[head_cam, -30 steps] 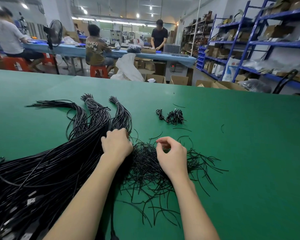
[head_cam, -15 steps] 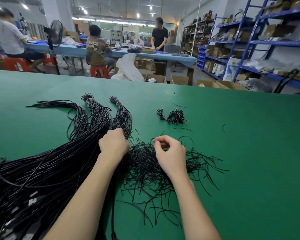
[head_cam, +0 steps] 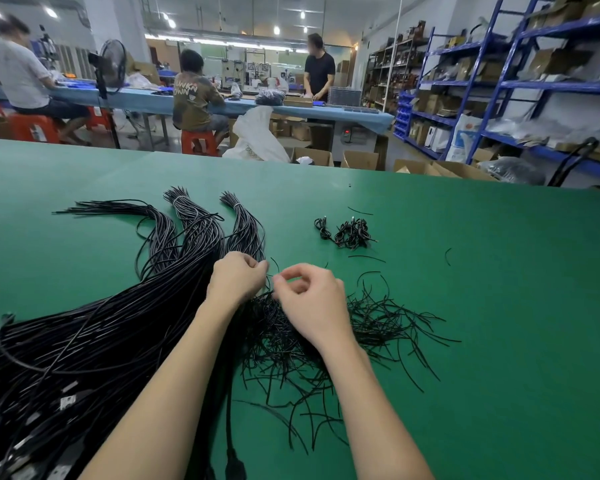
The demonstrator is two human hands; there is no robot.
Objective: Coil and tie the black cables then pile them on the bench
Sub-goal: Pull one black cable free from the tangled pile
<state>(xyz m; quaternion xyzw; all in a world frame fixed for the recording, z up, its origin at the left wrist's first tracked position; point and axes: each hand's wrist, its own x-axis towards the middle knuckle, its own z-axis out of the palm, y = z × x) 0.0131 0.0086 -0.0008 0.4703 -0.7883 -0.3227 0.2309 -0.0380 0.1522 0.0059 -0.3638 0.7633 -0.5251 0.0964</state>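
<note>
A thin black tie strand is being pinched between the thumb and forefinger of the right hand point(head_cam: 312, 303), its other fingers being kept curled. The left hand point(head_cam: 237, 279) is being held in a fist at the edge of the black cables point(head_cam: 94, 341); whether anything is being gripped inside cannot be told. A heap of loose ties point(head_cam: 378, 327) is being covered partly by both wrists. Farther off on the green bench point(head_cam: 499, 271), a small pile of coiled cables point(head_cam: 349, 231) is lying.
</note>
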